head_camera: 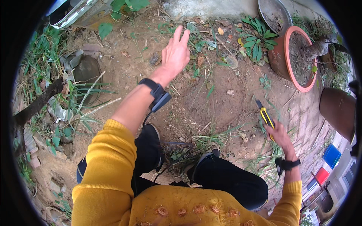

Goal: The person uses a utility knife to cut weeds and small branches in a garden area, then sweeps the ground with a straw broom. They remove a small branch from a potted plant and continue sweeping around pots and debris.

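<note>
My right hand [278, 132] grips a yellow-and-black utility knife [266, 116], its dark blade out and pointing up and to the left. Ahead of me my left hand [176, 52] is stretched over the soil with nothing in it, two fingers extended and apart. Small weeds [195, 42] and dry leaves lie just beyond and beside those fingertips; whether they touch is unclear. Cut or pulled grass [215, 138] lies in a loose heap by my shoes. More loose grass [271, 158] lies under my right wrist.
A terracotta-coloured pot [278, 58] with a thick-stemmed plant leans at the right, beside a round metal pan [275, 17] and a leafy plant [258, 39]. A brown pot [336, 113] stands farther right. At left are a dark branch [39, 103] and tall grass. A container [84, 14] stands top left.
</note>
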The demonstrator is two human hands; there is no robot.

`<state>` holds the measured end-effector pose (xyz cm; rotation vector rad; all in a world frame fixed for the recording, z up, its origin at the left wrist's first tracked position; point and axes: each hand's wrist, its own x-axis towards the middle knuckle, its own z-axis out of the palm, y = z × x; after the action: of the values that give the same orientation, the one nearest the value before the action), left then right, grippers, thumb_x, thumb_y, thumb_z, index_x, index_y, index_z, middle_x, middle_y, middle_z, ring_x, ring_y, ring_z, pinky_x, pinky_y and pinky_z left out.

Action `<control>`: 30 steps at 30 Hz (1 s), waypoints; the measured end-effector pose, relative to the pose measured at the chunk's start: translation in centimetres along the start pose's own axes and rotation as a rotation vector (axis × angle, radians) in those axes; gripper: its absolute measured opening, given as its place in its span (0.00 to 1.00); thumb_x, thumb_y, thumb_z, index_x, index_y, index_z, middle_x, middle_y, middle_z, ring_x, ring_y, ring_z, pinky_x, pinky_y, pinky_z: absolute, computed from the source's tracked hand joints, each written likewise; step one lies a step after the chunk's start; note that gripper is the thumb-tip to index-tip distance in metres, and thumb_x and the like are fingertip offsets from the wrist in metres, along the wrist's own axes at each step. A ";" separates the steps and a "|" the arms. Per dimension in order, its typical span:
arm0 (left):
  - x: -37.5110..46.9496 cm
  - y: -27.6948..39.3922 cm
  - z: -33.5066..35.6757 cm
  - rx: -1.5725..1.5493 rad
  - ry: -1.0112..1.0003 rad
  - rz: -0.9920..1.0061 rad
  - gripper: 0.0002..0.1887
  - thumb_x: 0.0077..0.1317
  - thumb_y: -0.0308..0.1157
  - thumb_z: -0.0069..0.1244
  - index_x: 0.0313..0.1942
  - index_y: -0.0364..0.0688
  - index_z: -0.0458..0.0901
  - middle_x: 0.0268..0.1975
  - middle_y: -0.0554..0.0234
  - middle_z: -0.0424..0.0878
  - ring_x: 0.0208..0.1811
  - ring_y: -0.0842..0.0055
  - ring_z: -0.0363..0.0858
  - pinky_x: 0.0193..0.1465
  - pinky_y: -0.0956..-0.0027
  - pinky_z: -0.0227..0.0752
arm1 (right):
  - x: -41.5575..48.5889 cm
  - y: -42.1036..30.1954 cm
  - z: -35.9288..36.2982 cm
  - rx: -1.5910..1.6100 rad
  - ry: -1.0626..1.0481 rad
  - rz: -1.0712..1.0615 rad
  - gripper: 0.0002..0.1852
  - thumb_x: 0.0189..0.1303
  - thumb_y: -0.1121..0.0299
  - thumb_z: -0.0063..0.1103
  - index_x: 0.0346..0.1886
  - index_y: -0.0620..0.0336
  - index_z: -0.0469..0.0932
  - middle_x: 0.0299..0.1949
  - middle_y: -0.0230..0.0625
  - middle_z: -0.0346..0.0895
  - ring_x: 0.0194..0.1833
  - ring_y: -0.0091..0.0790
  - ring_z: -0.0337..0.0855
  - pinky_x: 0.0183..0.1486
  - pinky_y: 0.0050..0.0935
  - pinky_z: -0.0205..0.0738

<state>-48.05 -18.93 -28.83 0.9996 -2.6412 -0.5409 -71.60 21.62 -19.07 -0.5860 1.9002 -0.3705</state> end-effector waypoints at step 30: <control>-5.0 -0.9 -6.6 0.232 -0.645 -0.011 0.08 0.57 0.29 0.48 0.33 0.40 0.84 0.33 0.47 0.85 0.39 0.53 0.85 0.44 0.52 0.77 | 22.6 -16.7 8.4 -0.180 0.033 -0.379 0.26 0.69 0.46 0.51 0.36 0.67 0.74 0.16 0.32 0.69 0.16 0.26 0.73 0.22 0.31 0.68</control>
<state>-41.44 -17.78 -23.84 1.0358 -3.3321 -0.6587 -67.23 -4.69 -31.23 -1.0726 1.8624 -0.4552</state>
